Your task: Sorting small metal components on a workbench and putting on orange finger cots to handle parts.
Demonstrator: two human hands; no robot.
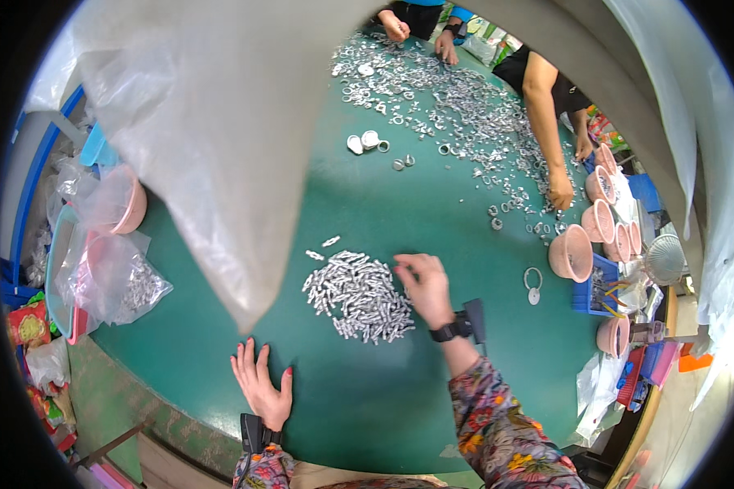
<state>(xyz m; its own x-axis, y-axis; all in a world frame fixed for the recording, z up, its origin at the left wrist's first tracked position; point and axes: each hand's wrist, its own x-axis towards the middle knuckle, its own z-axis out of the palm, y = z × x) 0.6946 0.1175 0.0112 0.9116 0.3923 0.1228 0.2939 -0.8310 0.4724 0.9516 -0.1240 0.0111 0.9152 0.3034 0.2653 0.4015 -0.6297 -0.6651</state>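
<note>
Hands [263,383] two, metal-parts pile [357,295] one

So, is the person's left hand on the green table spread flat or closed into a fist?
Spread flat. The left hand lies palm down on the green table, fingers apart, holding nothing.

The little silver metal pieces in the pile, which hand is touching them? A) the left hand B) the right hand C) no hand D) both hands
B: the right hand reaches into the edge of the pile of small silver metal parts, while the left hand lies flat on the green table apart from it.
</note>
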